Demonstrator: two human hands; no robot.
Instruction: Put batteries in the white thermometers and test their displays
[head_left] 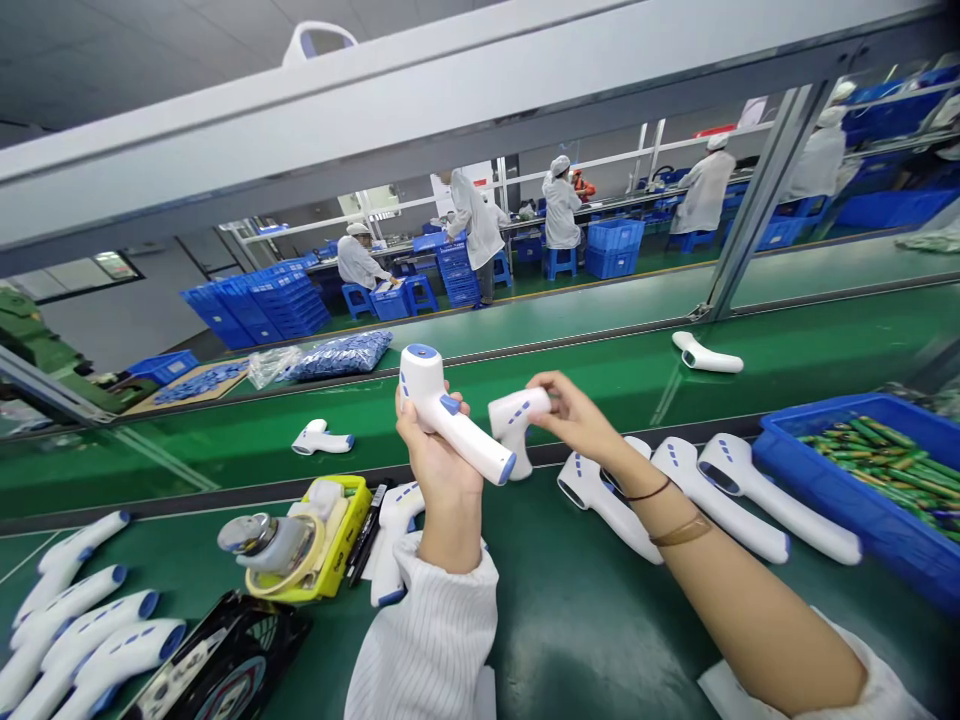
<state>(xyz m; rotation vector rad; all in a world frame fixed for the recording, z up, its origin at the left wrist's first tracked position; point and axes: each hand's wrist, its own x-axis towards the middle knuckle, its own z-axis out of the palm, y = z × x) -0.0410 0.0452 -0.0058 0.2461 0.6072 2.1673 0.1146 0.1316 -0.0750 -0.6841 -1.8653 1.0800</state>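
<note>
My left hand (444,472) is wrapped round a white infrared thermometer (457,430) with a blue end cap and trigger; its head points up and its handle slants down to the right. Beside it, my right hand (576,418) grips the head of a second white thermometer (517,412), slightly blurred, with blue buttons along the side. The two thermometers are close together; the lower handle of the second passes behind the first one's tip. Under my right forearm, several thermometers, one of them a white thermometer (726,490), lie in a row on the green bench.
A blue bin (862,535) of green batteries (892,460) stands at right. Left are a yellow tray (330,575) with a bottle, a black fan (232,665) and several thermometers (97,640). Single thermometers lie on the green belt (600,350). Co-workers sit and stand beyond.
</note>
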